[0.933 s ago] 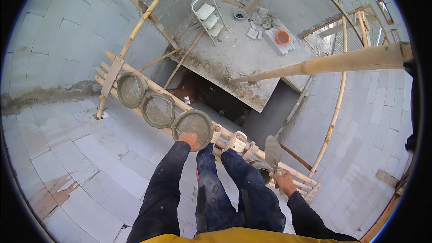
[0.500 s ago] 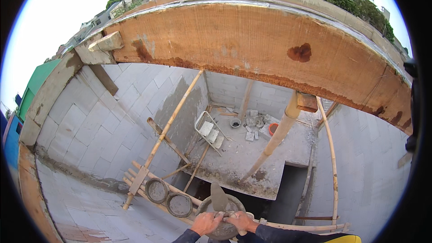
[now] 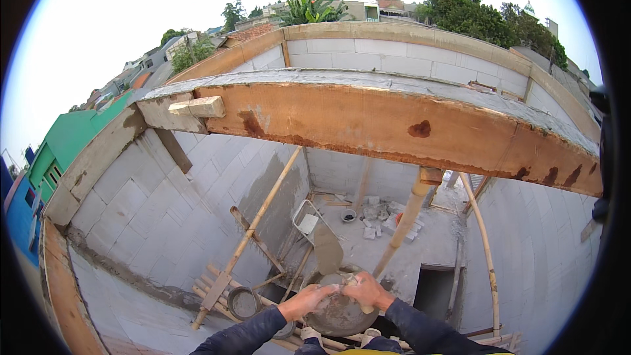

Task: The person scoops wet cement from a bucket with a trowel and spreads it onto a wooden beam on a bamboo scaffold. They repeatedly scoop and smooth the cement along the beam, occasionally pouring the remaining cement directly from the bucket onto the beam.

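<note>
I see my right hand (image 3: 369, 291) fisted round a grey steel trowel (image 3: 327, 248), blade just above the round mortar-filled pan (image 3: 338, 315); left hand (image 3: 306, 300) half-curled, gripping the pan's near rim.

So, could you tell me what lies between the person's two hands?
In the head view, the mortar pan lies between the left hand and right hand, its wet grey fill showing; the trowel blade rises above it.
</note>
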Available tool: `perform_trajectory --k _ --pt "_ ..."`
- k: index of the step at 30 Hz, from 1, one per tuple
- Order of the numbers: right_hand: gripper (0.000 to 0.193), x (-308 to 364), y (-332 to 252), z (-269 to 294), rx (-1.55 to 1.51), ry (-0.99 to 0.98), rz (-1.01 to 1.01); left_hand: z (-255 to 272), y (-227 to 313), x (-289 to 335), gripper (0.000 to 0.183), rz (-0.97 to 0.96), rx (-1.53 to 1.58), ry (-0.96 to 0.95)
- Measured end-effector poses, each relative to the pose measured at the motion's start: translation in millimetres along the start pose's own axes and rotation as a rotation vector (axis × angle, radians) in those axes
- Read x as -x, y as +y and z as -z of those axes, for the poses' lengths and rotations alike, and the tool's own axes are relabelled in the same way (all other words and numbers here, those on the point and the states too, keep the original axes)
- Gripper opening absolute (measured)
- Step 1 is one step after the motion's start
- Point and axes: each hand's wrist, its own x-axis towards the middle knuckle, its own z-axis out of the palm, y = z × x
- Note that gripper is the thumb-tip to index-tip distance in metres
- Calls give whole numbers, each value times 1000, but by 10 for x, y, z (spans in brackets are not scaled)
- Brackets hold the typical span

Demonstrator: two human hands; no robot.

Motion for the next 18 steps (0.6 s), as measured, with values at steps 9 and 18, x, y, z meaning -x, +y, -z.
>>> perform_trajectory --k 9,18 --pt "20 -688 -285 -509 -217 -261 -41 1040 -374 -120 71 -312 -197 -49" --pt "27 -936 -929 -1293 -161 -384 -99 1564 -546 689 83 -549 -536 683"
